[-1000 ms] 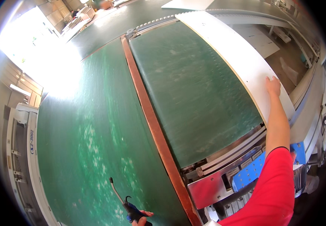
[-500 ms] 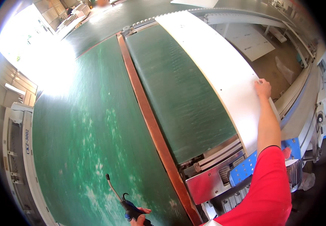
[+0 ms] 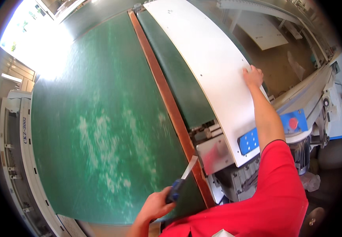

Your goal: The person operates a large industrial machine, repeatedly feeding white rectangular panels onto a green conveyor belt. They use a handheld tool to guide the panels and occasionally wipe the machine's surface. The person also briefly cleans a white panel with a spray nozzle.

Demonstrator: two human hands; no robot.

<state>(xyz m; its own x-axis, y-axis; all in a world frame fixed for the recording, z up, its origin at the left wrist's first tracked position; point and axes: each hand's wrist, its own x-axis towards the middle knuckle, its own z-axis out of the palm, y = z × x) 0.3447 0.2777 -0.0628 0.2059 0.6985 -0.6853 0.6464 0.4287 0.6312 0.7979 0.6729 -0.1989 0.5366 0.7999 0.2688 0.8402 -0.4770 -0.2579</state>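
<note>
My left hand (image 3: 156, 205) is closed round the handle of a blue-and-black air blow gun (image 3: 175, 191). The gun's long pale nozzle, blurred by motion, points up and right over the brown strip (image 3: 163, 89). Out to the right, my right hand (image 3: 253, 76) grips the right edge of a long white panel (image 3: 214, 75) with small dark holes. That panel lies lengthwise over a green belt (image 3: 184, 87), and its near end overhangs the machine's metal end plate (image 3: 215, 153). Part of the right hand's grip below the edge is hidden.
A wide green table surface (image 3: 80, 98) with pale scuffs spreads to the left. Close to my right arm is a blue control panel (image 3: 248, 142) with a red button (image 3: 293, 123). Another white sheet (image 3: 263, 33) lies lower at the far right.
The white panel has slid toward me and left, my right hand moving with it on its edge. My left hand has come up and right, swinging the air gun's nozzle rightward.
</note>
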